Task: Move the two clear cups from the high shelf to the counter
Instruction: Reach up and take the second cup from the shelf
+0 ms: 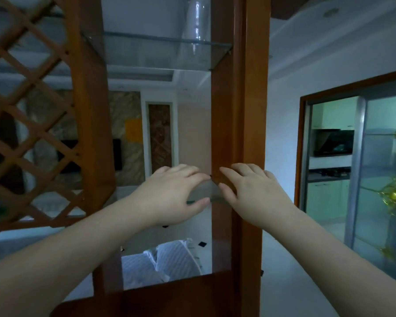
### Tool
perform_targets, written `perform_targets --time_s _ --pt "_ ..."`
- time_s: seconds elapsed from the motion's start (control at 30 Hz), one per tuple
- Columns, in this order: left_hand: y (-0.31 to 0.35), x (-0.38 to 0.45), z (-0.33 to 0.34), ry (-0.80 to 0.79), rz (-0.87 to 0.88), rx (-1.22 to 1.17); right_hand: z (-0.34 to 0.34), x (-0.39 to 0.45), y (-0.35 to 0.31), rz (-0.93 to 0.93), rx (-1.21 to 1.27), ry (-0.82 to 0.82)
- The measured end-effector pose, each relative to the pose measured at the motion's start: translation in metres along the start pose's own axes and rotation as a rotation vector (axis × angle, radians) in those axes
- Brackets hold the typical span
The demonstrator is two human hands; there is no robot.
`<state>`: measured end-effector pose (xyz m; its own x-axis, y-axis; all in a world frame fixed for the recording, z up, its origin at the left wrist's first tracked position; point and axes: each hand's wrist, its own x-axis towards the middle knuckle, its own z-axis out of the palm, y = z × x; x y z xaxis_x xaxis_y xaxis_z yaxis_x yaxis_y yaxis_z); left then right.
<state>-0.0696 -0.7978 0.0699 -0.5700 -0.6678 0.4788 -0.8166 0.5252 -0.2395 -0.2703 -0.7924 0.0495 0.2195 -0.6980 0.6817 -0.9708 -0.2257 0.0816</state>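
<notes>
My left hand [169, 195] and right hand [253, 195] are raised side by side in front of the tall brown wooden shelf unit [252, 110], palms facing away, fingers spread and slightly curled. Neither hand grips anything — both are empty, with a narrow gap between them. The fingertips of both hands sit at the lower clear glass shelf panel [206, 193], close to where it meets the right-hand wooden post; I cannot tell whether they touch the glass.

The tall clear cup [198, 21] stands upright on the upper clear glass shelf panel [160, 53], near that panel's right end and just beside the wooden post. It is well above both hands, roughly over the gap between them. Only one cup shape can be made out; its top is cut off by the frame edge.

A brown wooden lattice screen [32, 124] fills the left side — well apart from both hands.
</notes>
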Motion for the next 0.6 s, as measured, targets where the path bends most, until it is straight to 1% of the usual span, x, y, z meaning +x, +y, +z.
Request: perform_targets --time_s 0.1,0.23,0.4,0.6 --pt "-0.017 0.008 -0.013 -0.008 -0.035 0.003 -0.003 0.023 -0.008 -0.021 0.004 0.033" --pt "-0.039 0.019 -0.033 -0.024 -0.039 0.004 -0.008 0.055 -0.013 -0.034 0.002 0.003" --pt "-0.069 0.033 -0.06 0.059 -0.074 -0.053 -0.027 0.094 -0.02 -0.039 0.013 0.084" --pt "-0.091 0.049 -0.092 0.199 -0.06 -0.07 -0.057 0.131 -0.031 -0.06 0.014 0.215"
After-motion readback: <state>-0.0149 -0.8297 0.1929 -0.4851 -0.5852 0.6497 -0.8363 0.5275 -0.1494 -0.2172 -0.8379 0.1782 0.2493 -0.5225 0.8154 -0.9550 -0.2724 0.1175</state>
